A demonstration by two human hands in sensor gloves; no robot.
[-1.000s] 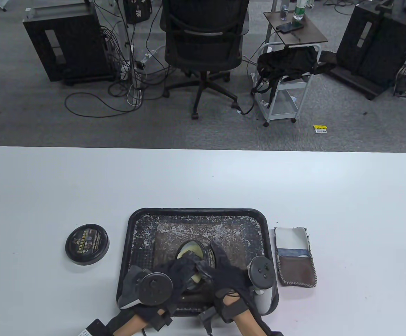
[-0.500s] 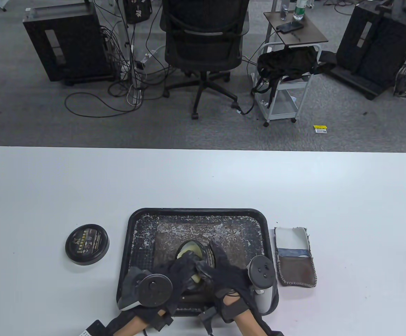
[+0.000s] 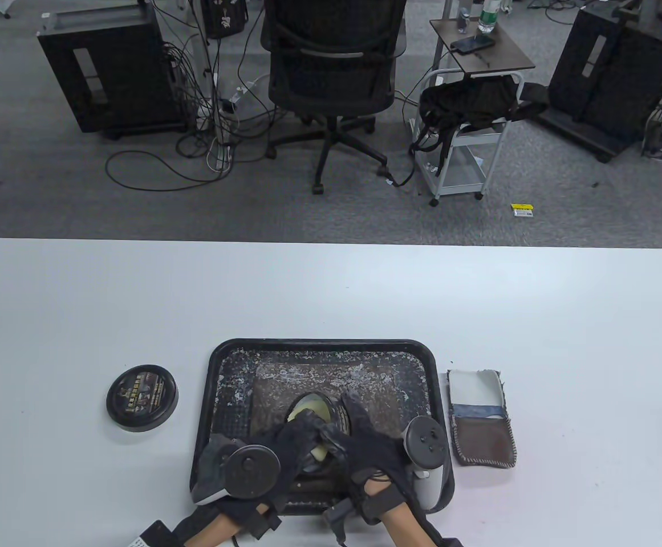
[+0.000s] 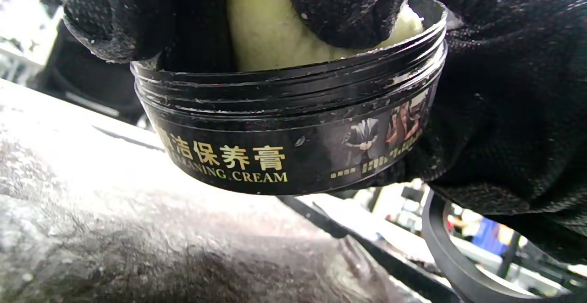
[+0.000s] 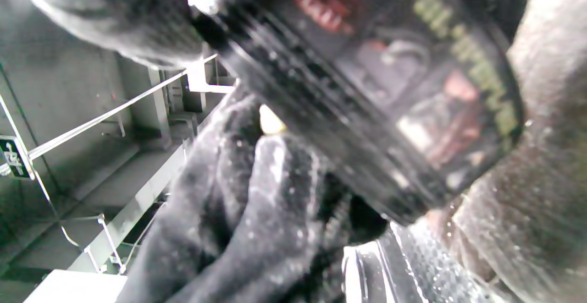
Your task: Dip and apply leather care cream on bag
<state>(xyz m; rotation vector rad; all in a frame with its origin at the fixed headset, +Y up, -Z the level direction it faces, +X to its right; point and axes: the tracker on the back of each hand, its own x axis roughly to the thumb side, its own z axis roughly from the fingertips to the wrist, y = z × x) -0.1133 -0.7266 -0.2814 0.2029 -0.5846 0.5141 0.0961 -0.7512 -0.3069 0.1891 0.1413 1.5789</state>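
The white table [image 3: 331,296] stood in an office, with a black chair [image 3: 331,68] and trailing cables on the grey carpet beyond its far edge.

At six o'clock on the table both gloved hands met over the open cream jar [image 3: 315,419]. The right hand [image 3: 373,450] curled its fingers round the jar's three o'clock side, gripping it and tipping its mouth towards the other hand, likely so that the cream sat within easy reach. The left hand [image 3: 285,450] had its fingers [image 4: 353,9] bent down into the jar, pressing a pale yellow pad [image 4: 270,32] of sponge or cloth into the cream; whether those fingers pinched the pad or merely pushed it I cannot tell for certain, though they looked curled about it.

Outward from the grip, the jar was held just above the brown leather bag [image 3: 325,387], which lay flat in the black tray [image 3: 222,364], presumably to catch smears; white flecks dotted bag and tray alike.

The jar's lid [image 3: 142,397] rested at nine o'clock of the tray, well apart, out of the working path; a small stitched pouch [image 3: 482,421] lay just beside the tray at three o'clock.

Against the frame a second before, almost nothing differed; both hands, jar and pad kept their places, which suggests a slow loading press and no lift yet.
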